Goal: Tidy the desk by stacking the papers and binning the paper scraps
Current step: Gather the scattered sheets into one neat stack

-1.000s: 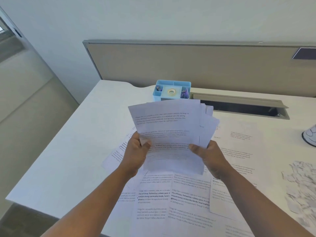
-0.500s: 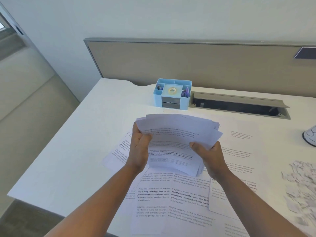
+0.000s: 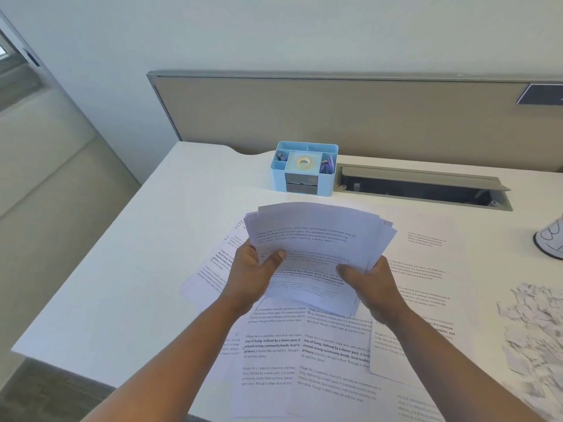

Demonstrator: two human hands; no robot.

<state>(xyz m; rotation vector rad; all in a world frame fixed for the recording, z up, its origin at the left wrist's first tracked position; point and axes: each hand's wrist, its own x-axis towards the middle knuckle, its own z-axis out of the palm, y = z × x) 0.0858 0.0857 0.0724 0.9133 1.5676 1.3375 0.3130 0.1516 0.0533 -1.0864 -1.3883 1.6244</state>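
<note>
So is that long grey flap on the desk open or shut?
Open. The grey cable-tray lid is tipped up along the desk, and you can see the dark slot under it.

A desk [image 3: 128,269] fills the middle of the frame, with a partition panel [image 3: 335,117] along its upper edge. At upper centre an organiser [image 3: 304,169] stands on the desk, a tape roll [image 3: 303,162] inside it. Just right of it is a cable tray [image 3: 423,187]. Centre frame, the left hand [image 3: 253,275] and right hand [image 3: 373,286] hold a sheaf of papers [image 3: 316,242] above loose sheets [image 3: 304,354] spread over the desk. Paper scraps [image 3: 533,324] lie at the right edge.
</note>
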